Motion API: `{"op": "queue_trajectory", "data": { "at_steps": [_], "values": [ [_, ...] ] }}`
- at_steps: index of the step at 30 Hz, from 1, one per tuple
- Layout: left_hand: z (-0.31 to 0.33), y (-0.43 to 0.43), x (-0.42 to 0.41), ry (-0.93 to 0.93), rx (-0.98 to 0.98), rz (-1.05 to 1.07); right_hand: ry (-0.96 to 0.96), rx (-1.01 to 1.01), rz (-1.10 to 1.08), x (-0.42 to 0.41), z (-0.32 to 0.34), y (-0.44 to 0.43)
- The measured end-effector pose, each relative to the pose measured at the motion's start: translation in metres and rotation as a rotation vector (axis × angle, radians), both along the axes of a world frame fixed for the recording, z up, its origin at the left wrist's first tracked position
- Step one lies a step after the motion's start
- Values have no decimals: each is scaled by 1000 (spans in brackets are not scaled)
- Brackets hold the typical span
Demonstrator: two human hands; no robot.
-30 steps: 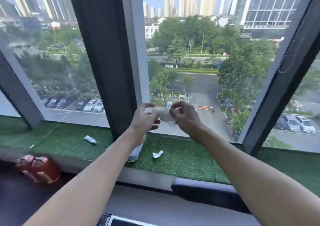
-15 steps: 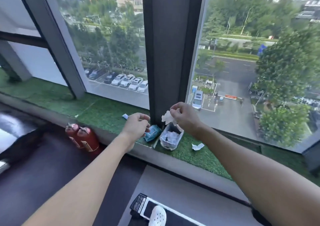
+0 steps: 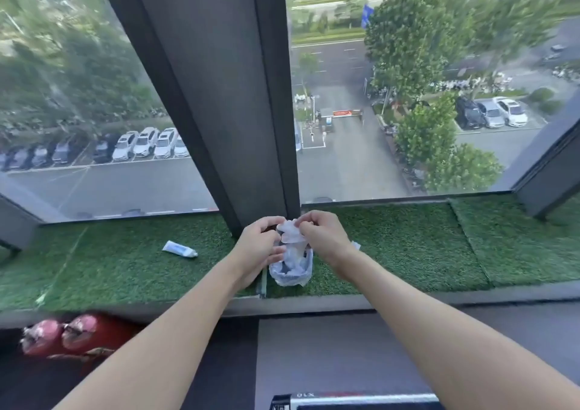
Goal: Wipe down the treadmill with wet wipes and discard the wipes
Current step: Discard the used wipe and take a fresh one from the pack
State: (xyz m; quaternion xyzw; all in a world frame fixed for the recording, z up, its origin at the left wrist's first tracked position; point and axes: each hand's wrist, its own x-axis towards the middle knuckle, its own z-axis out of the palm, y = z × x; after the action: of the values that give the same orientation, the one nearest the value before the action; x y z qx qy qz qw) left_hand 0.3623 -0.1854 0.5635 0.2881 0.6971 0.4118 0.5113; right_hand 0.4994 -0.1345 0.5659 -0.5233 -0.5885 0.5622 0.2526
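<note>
Your right hand has thumb and forefinger closed in a pinch on one edge of the wet wipe. Your left hand curls in from the other side and appears to grip the opposite edge. The wipe hangs crumpled between them, directly above the clear plastic bag standing on the turf sill at the foot of the window post.

Expect the wipe to be feather-light, limp and damp, likely to cling to itself and tear if you yank it. Take it by its corners and spread it flat before wiping.

A small tube lies to the left on the turf, fire extinguishers sit below, and the treadmill edge shows at the bottom.
</note>
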Motion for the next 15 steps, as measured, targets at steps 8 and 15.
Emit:
{"op": "queue_trajectory", "data": {
  "at_steps": [8, 15],
  "values": [
    [-118, 140, 8, -141, -48, -214, -28, -99, -327, 8, -130, 79],
    [-359, 206, 19, -250, -160, -543, -138, -134, -700, -12, -377, 126]
  ]
}}
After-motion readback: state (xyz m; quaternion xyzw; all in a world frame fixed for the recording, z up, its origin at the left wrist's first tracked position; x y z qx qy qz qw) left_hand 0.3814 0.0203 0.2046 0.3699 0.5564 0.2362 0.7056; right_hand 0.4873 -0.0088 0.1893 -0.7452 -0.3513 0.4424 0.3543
